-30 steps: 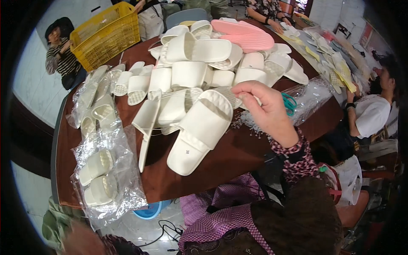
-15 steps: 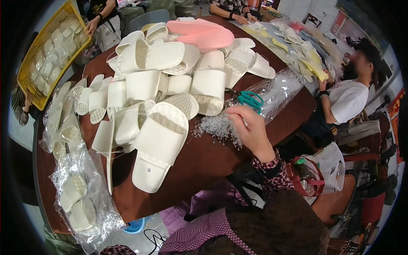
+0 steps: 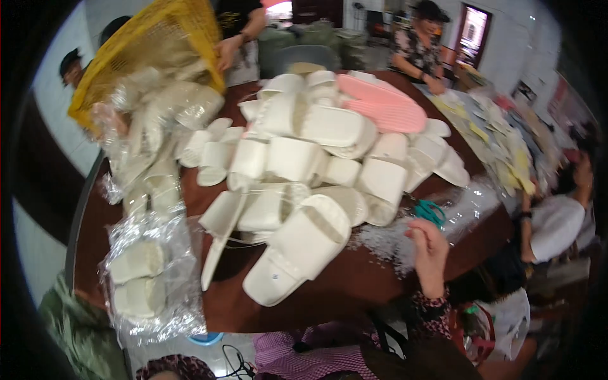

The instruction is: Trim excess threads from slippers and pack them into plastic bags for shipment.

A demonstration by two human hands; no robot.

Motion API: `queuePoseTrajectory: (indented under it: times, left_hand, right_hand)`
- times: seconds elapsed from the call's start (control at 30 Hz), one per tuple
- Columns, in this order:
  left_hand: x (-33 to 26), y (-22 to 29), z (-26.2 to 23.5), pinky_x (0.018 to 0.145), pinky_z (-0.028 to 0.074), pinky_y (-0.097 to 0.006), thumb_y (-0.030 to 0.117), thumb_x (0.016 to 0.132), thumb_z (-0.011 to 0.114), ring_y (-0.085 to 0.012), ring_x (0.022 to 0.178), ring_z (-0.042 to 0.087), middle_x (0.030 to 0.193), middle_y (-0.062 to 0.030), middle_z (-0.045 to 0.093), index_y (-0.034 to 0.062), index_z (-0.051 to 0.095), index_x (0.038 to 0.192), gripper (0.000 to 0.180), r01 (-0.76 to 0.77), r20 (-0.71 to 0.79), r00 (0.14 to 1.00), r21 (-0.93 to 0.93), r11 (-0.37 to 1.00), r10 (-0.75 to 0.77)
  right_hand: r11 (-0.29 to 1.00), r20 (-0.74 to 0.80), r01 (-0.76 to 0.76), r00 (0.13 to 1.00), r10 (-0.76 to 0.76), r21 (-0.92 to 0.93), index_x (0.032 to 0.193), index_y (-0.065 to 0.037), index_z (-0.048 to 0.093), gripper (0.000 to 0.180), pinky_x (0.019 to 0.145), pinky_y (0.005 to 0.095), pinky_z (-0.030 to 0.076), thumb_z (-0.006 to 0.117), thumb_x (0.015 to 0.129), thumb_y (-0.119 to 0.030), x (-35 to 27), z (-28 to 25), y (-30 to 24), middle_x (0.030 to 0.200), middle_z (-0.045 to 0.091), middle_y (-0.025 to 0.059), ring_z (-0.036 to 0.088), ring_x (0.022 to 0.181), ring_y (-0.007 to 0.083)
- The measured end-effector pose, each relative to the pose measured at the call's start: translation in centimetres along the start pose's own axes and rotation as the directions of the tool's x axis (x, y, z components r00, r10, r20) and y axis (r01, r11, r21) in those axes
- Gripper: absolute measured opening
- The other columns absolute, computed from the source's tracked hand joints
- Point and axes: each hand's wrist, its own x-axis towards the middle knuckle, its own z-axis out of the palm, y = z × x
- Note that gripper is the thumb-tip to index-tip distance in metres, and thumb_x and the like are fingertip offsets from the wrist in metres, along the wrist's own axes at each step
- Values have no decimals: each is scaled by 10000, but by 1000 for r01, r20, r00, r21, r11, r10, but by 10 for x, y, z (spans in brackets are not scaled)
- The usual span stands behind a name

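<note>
one hand only is showing: the right hand (image 3: 429, 248) is hovering over the loose clear plastic scraps (image 3: 386, 244) on the brown desk (image 3: 345, 297), fingers pinched together, looking to be nipping a small clear bit, though blur is hiding exactly what. the left hand is staying out of frame. the nearest cream slipper (image 3: 297, 250) is lying sole-down just left of the scraps, toe toward the near desk rim. teal scissors (image 3: 430, 211) are sitting just beyond the fingertips, so the pinch is wanting a short, low lift to avoid snagging them. the slipper pile (image 3: 316, 152) is crowding the desk middle; bagged slippers (image 3: 149, 278) are hanging over the left rim. open room is lying only along the near edge strip between slipper and wrist. another person is tipping a yellow basket (image 3: 152, 57) at the far left.
</note>
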Motion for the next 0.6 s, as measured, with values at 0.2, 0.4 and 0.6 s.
queuePoseTrajectory:
  times: [0.2,0.4,0.6]
  left_hand:
    - [-111,-9,-18,928,382,-390,122,875,513,-308,1070,506,1106,-205,532,-60,544,1083,279,941,-932,339,338,-33,132]
    - [-296,-25,-57,1010,320,-435,178,870,572,-386,1242,377,1336,-243,392,63,405,1341,513,839,-975,196,113,-533,102]
    - [-308,-44,-65,946,389,-403,162,860,575,-378,1125,484,1210,-243,502,13,489,1254,430,936,-993,109,121,-330,-54]
  right_hand:
    - [999,-73,-11,997,14,42,984,24,589,168,721,225,446,447,896,9,3,-9,7,944,596,51,568,776,107]
    - [999,-78,-27,996,29,36,988,14,598,175,721,238,455,467,930,-87,4,-2,16,952,619,57,575,768,100]
    - [998,-95,-62,994,61,-2,988,11,600,168,722,240,461,479,927,-88,-1,1,21,951,617,53,574,778,100]
